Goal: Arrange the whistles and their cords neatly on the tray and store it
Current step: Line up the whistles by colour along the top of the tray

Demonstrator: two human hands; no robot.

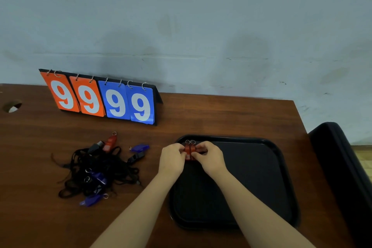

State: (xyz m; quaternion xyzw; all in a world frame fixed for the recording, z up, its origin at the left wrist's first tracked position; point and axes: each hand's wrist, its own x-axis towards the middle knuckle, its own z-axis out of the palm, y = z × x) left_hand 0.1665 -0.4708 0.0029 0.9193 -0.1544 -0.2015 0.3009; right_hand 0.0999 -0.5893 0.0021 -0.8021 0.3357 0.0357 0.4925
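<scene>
A black tray [261, 177] lies on the right half of the wooden table. At its far left corner two red whistles [189, 149] sit side by side, key rings pointing away from me. My left hand [172, 159] and my right hand [209, 156] pinch them from either side. To the left lies a tangled heap of black cords [94, 175] with several whistles: a red one [110, 142], a blue one [140, 148], a black one [136, 157] and purple ones [91, 200] in the heap.
A flip scoreboard [100, 97] showing 99 in orange and 99 in blue stands at the back against the wall. A black case [346, 167] sits off the table's right edge. A round cable hole [12, 106] is at the far left.
</scene>
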